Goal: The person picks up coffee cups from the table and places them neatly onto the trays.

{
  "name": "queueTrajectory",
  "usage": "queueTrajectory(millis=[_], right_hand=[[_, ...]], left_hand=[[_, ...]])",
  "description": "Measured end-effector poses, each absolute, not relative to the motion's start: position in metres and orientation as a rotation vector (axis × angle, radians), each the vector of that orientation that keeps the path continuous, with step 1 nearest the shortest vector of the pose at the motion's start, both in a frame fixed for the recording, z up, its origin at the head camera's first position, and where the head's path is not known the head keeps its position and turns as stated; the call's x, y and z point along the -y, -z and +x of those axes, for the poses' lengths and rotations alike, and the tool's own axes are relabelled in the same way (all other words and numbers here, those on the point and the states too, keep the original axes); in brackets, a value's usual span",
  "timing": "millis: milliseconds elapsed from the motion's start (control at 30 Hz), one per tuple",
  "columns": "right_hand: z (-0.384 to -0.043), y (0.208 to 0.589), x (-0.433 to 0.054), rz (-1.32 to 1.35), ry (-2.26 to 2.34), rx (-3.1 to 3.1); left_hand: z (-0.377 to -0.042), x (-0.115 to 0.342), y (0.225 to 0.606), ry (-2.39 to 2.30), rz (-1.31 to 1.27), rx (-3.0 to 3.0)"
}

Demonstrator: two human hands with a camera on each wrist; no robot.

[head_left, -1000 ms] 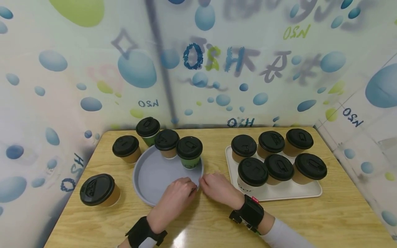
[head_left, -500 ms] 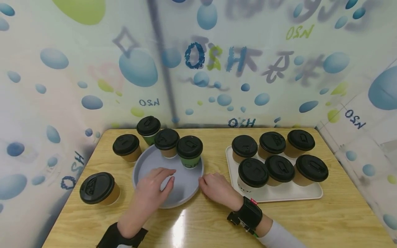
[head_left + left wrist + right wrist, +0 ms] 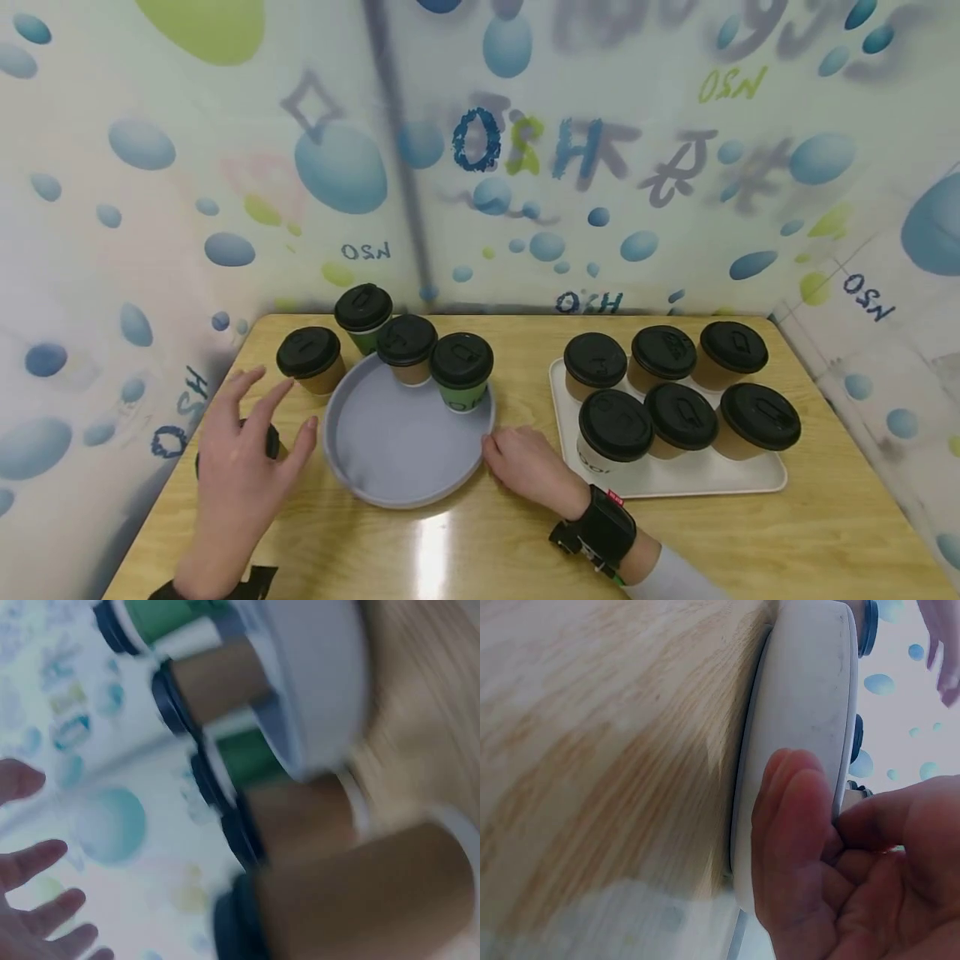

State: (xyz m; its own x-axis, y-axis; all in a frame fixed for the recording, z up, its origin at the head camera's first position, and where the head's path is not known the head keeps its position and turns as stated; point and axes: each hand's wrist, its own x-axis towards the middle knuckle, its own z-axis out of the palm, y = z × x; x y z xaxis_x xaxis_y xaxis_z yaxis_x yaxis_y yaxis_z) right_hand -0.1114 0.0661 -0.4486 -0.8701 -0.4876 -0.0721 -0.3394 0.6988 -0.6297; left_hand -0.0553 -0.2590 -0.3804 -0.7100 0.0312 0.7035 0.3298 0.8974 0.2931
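My left hand (image 3: 243,462), fingers spread, is raised over the brown paper cup (image 3: 278,447) at the front left and hides most of it. In the left wrist view that brown cup (image 3: 367,900) is nearest, its dark lid beside the spread fingers (image 3: 37,862). My right hand (image 3: 528,467) holds the rim of the round grey-blue tray (image 3: 408,496) on its right side, fingers curled against the outer wall (image 3: 802,690) and thumb at the rim. On the tray stand a brown cup (image 3: 408,371) and a green cup (image 3: 461,393), both with black lids.
Behind the tray's left side stand another brown cup (image 3: 322,379) and a green cup (image 3: 367,337). At right, a white rectangular tray (image 3: 697,483) carries several lidded cups in two rows. A printed wall (image 3: 480,250) borders the wooden table (image 3: 420,558) at the back.
My left hand has left the round tray's front right, crossed over it leftward, and spread its fingers above the front-left cup. My right hand has stayed at the tray's rim.
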Motion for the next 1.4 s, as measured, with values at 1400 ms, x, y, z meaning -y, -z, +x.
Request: queueTrajectory(millis=[1400], right_hand=[[-0.108,0.451,-0.067,-0.555,0.992,-2.581]], left_hand=[[-0.039,0.278,0.37,0.784,-0.08,2.613]])
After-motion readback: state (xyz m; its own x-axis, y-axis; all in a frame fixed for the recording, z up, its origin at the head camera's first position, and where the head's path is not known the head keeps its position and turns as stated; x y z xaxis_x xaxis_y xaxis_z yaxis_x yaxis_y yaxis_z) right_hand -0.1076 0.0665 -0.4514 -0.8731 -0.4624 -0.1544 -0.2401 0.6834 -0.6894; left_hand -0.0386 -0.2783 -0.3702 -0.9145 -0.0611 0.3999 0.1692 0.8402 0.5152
